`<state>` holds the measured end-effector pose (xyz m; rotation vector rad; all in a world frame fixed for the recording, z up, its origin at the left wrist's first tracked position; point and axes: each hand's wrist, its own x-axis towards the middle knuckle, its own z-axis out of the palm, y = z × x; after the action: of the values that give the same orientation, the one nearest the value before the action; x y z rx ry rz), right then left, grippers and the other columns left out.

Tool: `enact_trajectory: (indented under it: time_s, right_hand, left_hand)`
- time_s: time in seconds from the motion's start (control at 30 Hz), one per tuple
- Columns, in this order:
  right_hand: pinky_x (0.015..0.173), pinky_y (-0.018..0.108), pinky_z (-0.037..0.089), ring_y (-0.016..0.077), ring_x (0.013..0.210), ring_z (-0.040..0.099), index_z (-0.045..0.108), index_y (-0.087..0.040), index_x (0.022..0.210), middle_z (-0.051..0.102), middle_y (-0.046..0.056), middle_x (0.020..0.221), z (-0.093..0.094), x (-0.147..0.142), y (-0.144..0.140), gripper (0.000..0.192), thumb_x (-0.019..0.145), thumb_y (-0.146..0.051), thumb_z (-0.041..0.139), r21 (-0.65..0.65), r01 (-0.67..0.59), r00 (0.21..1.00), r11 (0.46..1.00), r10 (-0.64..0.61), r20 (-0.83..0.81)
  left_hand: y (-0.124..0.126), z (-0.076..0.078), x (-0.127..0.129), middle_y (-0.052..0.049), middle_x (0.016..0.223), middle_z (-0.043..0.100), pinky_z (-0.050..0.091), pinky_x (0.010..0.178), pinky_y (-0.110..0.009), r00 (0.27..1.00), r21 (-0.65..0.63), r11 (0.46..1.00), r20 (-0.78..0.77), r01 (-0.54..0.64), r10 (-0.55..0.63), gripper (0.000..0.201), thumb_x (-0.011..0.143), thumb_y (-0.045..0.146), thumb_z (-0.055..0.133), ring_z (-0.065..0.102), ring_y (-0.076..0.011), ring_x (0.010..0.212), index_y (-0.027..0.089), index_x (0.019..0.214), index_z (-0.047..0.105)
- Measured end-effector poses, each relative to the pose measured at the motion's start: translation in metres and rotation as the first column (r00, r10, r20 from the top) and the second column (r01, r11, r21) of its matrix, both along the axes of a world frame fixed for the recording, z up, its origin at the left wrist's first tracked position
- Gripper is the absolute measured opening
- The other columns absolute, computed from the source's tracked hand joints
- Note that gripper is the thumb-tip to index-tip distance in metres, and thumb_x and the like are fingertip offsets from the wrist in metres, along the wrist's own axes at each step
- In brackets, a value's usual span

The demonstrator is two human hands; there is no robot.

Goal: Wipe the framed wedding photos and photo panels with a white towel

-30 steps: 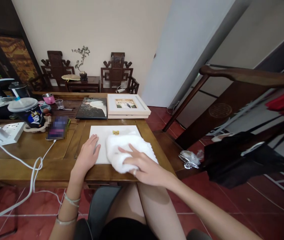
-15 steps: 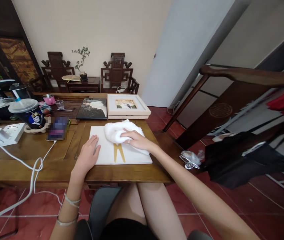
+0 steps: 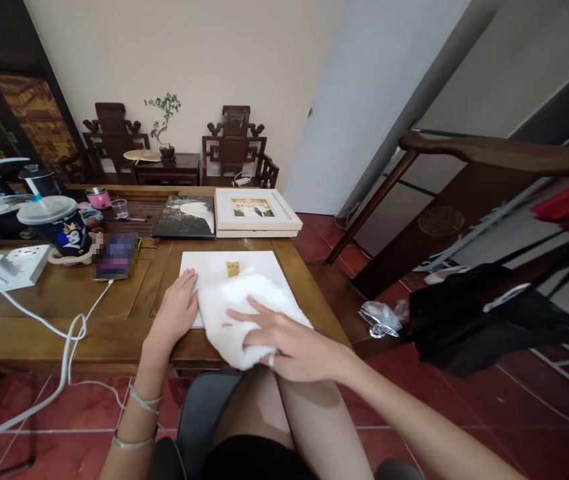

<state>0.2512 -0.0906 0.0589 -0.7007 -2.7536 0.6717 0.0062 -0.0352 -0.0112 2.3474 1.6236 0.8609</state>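
Observation:
A flat white rectangular panel (image 3: 270, 260) lies on the wooden table. Part of a gold-coloured piece (image 3: 233, 269) shows on its face; the remainder is under a white towel (image 3: 244, 297). My right hand (image 3: 279, 340) is on the towel, thumb tucked at its near edge and fingers over the cloth. The towel covers much of the panel and hangs past its near side at the table edge. Along the panel's left edge, my left hand (image 3: 178, 307) lies flat with fingers stretched out.
Behind the panel are a framed photo (image 3: 259, 212) and a dark picture board (image 3: 184, 217). A lidded cup (image 3: 61, 227), a phone (image 3: 117, 257), a power strip (image 3: 19, 267) and white cables (image 3: 71, 340) occupy the left. A wooden chair (image 3: 444, 200) stands at right.
My right hand has drawn the towel towards me, from the panel's far part to its near edge. The gold piece's top now shows and its lower legs are covered. My left hand stays put.

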Motion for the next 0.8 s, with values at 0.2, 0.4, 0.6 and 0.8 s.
enact_trajectory:
  time_s: [0.2,0.4,0.6,0.8]
  right_hand:
    - [0.114,0.048,0.023,0.0258,0.140,0.027,0.062,-0.021,0.074,0.065,0.002,0.122,-0.006,0.027,0.033,0.024,0.069,-0.005,0.045,-0.128,0.029,0.999,0.991,-0.034,-0.038]
    - [0.111,0.054,0.024,0.0278,0.110,0.059,0.066,-0.019,0.083,0.071,0.003,0.092,-0.022,0.004,0.098,0.025,0.076,-0.010,0.044,-0.035,0.275,0.949,0.961,-0.277,-0.147]
    - [0.107,0.064,0.017,0.0349,0.134,0.036,0.062,-0.010,0.108,0.056,0.021,0.129,-0.023,-0.058,0.084,0.037,0.074,-0.005,0.046,0.252,0.255,0.965,0.934,-0.261,-0.008]
    - [0.114,0.053,0.015,0.0261,0.138,0.031,0.062,-0.014,0.106,0.053,0.018,0.134,-0.013,-0.055,0.028,0.037,0.072,-0.008,0.049,0.230,-0.119,0.993,0.966,0.114,0.033]
  left_hand:
    - [-0.001,0.002,0.000,-0.019,0.140,0.048,0.034,0.110,-0.048,1.000,-0.016,1.000,-0.009,-0.007,0.007,0.041,0.092,0.025,0.038,0.040,-0.0280,0.134,0.007,0.127,0.052]
    - [-0.002,0.002,0.002,-0.019,0.139,0.049,0.033,0.111,-0.047,0.999,-0.016,1.000,0.042,-0.005,0.005,0.042,0.094,0.028,0.035,0.041,-0.0270,0.134,0.008,0.126,0.054]
    - [-0.006,0.014,0.005,-0.017,0.138,0.051,0.032,0.112,-0.043,0.965,-0.022,0.998,0.256,-0.053,0.057,0.050,0.097,0.037,0.028,0.046,-0.0231,0.130,0.008,0.132,0.049]
    - [-0.009,0.022,0.003,-0.013,0.139,0.052,0.036,0.110,-0.036,0.841,-0.010,0.990,0.526,-0.137,0.122,0.056,0.099,0.044,0.018,0.048,-0.0193,0.129,0.011,0.134,0.047]
